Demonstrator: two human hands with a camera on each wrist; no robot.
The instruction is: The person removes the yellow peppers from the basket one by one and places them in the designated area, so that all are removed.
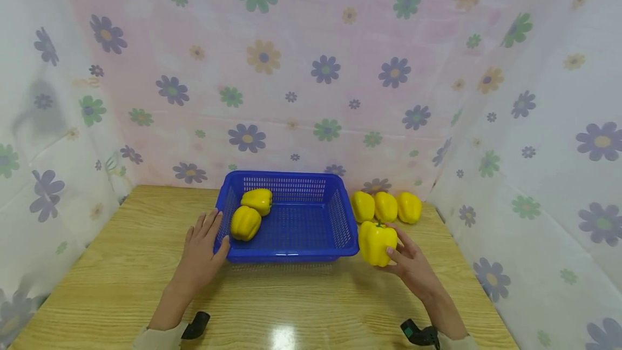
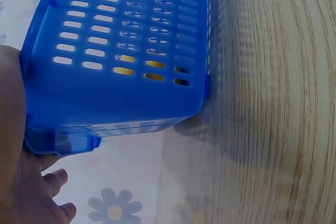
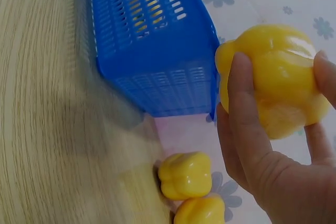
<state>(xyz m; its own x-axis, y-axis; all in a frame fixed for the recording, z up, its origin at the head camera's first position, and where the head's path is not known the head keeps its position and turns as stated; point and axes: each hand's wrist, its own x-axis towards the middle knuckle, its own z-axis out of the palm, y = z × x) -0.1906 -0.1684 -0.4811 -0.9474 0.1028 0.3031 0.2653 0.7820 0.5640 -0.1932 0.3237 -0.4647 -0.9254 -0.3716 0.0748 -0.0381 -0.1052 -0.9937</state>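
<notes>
My right hand (image 1: 410, 263) grips a yellow bell pepper (image 1: 377, 243) with its stem upward, beside the right front corner of a blue basket (image 1: 291, 255). In the right wrist view, thumb and fingers are around this bell pepper (image 3: 278, 77), which is above the tabletop. My left hand (image 1: 201, 253) rests on the basket's left rim near the front corner, fingers fairly straight. The left wrist view shows that hand (image 2: 16, 177) at the basket rim (image 2: 31, 40). Inside the basket, at its left end, lie two yellow bell peppers, a rear one (image 1: 257, 200) and a front one (image 1: 245, 223).
Right of the basket, three more yellow bell peppers stand in a row: a left one (image 1: 363, 206), a middle one (image 1: 386, 207) and a right one (image 1: 409, 208). All sit on a wooden table (image 1: 286, 301). Flower-patterned cloth (image 1: 291, 69) encloses the back and both sides.
</notes>
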